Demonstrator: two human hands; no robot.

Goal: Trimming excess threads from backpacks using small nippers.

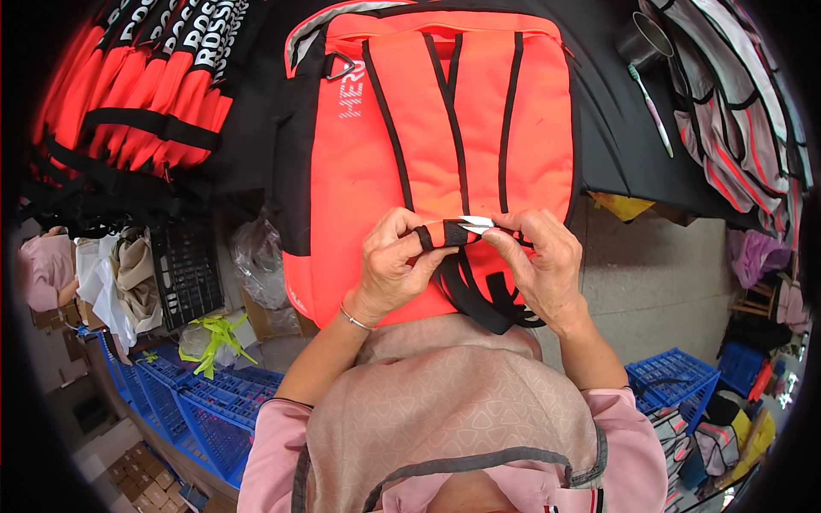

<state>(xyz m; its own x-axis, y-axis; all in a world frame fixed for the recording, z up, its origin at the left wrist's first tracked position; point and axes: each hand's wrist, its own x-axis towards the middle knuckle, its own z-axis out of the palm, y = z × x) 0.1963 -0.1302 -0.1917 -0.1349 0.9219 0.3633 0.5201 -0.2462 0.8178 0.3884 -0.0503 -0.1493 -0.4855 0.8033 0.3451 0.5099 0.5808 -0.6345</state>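
Observation:
A bright coral-red backpack [342, 188] with black edging lies in front of me, its padded shoulder straps [419, 128] running toward me. My left hand [393, 265] is closed, pinching the folded near end of a shoulder strap [434, 235] between thumb and fingers. Close beside it, my right hand [543, 269] pinches the same strap end from the right. A small pointed white-silver piece [475, 224] shows at the right fingertips, against the strap; its kind is unclear. Black webbing [475, 299] hangs in loops below both hands.
Coral-red and black straps [162, 103] are piled at the far left of the black-covered table [611, 128]. At the right lie a toothbrush [652, 111], a metal cup [646, 38] and stacked grey fabric pieces [727, 103]. Blue crates [205, 410] stand below on the left, another blue crate [671, 380] on the right.

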